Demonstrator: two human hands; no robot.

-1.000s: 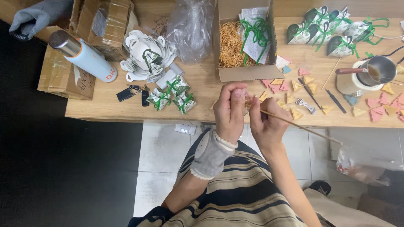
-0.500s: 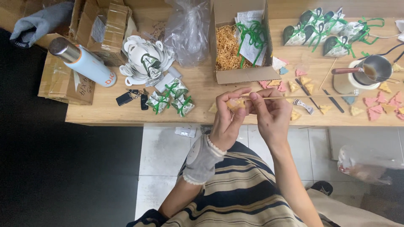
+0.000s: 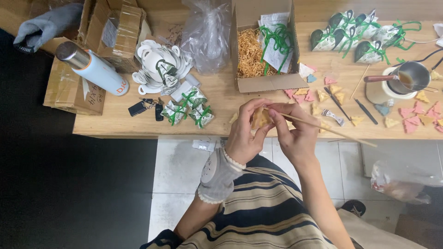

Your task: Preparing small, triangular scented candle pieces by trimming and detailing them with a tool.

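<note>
My left hand (image 3: pixel 244 136) pinches a small yellow triangular piece (image 3: pixel 259 118) at the near edge of the wooden table (image 3: pixel 110 121). A grey wrist cuff covers that forearm. My right hand (image 3: pixel 297 133) touches the same piece from the right and grips a thin wooden stick (image 3: pixel 339 134), which slants down to the right, its tip at the piece. Both hands meet over the table edge, above my striped lap.
Pink, yellow and blue triangles (image 3: pixel 413 121) lie scattered right. A small metal pot (image 3: pixel 411 76) stands on a white holder. Behind: open box of straw (image 3: pixel 251 55), green-ribboned packets (image 3: pixel 189 108), white cups (image 3: pixel 159 67), flask (image 3: pixel 92 69), keys (image 3: pixel 145 107), plastic bag (image 3: pixel 207 32), cardboard boxes (image 3: pixel 69 92).
Both hands have shifted slightly toward the table edge and turned the yellow piece; the stick's tip now rests against it. The items on the table have stayed put.
</note>
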